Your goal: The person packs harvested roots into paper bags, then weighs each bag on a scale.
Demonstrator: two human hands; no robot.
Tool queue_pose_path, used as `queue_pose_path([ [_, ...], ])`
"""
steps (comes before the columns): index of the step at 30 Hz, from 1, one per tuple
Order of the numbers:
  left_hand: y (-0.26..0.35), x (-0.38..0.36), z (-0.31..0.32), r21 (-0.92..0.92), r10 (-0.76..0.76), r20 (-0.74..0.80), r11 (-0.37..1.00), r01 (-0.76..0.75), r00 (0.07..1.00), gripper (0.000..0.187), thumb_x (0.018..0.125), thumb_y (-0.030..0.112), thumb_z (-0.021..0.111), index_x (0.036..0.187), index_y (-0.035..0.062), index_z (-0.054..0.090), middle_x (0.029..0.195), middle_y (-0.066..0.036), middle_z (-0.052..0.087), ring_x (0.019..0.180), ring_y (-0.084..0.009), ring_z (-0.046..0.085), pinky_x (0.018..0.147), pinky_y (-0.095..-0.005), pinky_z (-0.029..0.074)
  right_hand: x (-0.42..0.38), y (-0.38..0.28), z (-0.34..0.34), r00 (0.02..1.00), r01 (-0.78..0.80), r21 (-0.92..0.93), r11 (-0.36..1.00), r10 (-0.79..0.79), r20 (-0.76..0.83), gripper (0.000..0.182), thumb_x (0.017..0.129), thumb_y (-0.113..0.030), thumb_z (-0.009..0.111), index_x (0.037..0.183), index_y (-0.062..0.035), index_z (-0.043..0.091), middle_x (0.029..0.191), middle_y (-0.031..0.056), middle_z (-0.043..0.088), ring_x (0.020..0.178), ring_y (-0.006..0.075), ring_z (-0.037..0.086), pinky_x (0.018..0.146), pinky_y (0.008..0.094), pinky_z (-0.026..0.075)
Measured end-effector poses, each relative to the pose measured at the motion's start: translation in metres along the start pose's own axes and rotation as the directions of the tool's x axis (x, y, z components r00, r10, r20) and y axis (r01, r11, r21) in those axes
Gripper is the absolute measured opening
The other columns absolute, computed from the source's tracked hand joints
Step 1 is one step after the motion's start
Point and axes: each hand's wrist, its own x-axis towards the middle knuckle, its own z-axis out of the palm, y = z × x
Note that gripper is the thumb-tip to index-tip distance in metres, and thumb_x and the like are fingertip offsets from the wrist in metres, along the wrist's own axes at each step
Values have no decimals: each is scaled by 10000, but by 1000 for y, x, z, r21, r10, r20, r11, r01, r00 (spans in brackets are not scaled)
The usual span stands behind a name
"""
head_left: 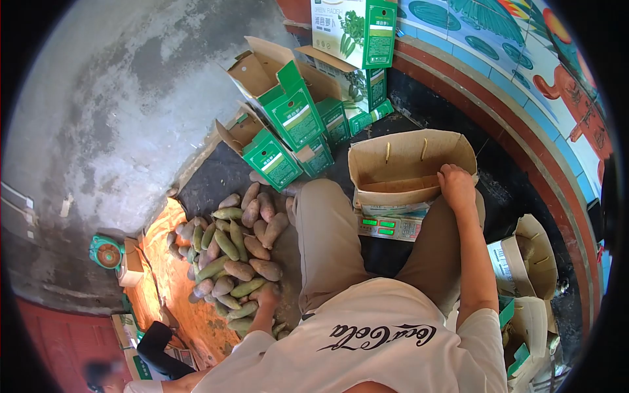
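Observation:
Between my knees stands an open cardboard box [383,196] with two yellow cord loops on its far wall and a bare brown inside. It rests on a digital scale [407,229] with lit green displays. My right hand [457,183] has its fingers curled over the box's near right rim. On my left lies a heap of long radishes [227,244], some green and some brownish. My left hand [266,296] reaches down onto the near right side of this heap, its fingers indistinct among the radishes.
Green printed boxes [288,118] stand open beyond the heap, and more boxes [354,33] are stacked against the tiled wall. Opened cartons [524,262] sit to my right. A small green round-faced device [106,252] is at far left. Another person [105,376] shows at lower left.

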Motion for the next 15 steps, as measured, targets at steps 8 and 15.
queue_pose_path([
  [8, -47, -111, 74, 172, -383, 428, 924, 342, 819, 578, 774, 338, 641, 1281, 93, 513, 1300, -177, 517, 1202, -337, 508, 989, -426, 434, -1, -11, -1, 999, 49, -26, 998, -49, 12, 128, 810, -165, 623, 790, -52, 567, 787, 121, 613, 785, 300, 621, 718, 410, 496],
  [15, -42, -141, 99, 137, -366, 506, 928, 346, 782, 605, 756, 349, 657, 1280, 87, 509, 1295, -181, 517, 1198, -338, 510, 987, -424, 435, -3, -15, 2, 995, 97, -52, 994, -96, 26, 130, 813, -173, 612, 790, -52, 570, 790, 123, 614, 791, 301, 619, 728, 413, 499],
])
